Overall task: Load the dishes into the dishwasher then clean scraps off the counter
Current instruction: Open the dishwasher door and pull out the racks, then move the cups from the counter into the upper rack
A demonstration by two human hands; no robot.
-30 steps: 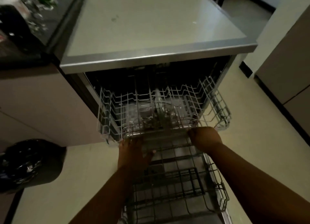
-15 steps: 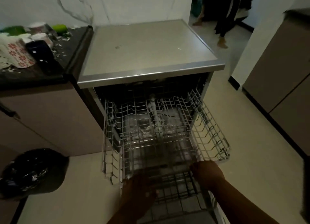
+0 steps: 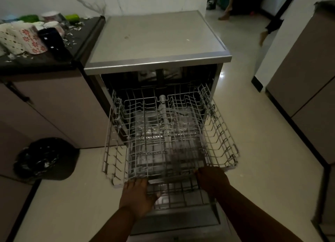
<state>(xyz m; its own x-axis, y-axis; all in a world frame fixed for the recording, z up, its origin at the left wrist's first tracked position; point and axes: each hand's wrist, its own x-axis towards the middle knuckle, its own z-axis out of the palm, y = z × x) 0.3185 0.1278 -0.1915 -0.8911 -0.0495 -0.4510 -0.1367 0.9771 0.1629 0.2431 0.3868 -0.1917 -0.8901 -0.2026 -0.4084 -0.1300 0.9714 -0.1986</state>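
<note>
The dishwasher (image 3: 155,42) stands open with its door down. Its white wire upper rack (image 3: 221,133) is pulled far out over the lower rack (image 3: 181,192). Both racks hold no dishes. My left hand (image 3: 137,192) grips the upper rack's front rail at the left. At the right of that rail my right hand (image 3: 212,178) is curled around it. Patterned mugs (image 3: 23,38), a dark cup (image 3: 52,40) and green items (image 3: 72,17) sit on the dark counter (image 3: 36,60) at the far left, among white scraps (image 3: 69,40).
A black bin bag (image 3: 45,158) with scraps sits on the floor at the left. Cabinets (image 3: 308,78) line the right side. Another person's bare feet (image 3: 224,15) show in the doorway at the back. Pale floor (image 3: 262,169) lies to the right of the racks.
The upper rack has slid out toward me with both hands on its front rail. The view has lifted, so the counter with the mugs now shows.
</note>
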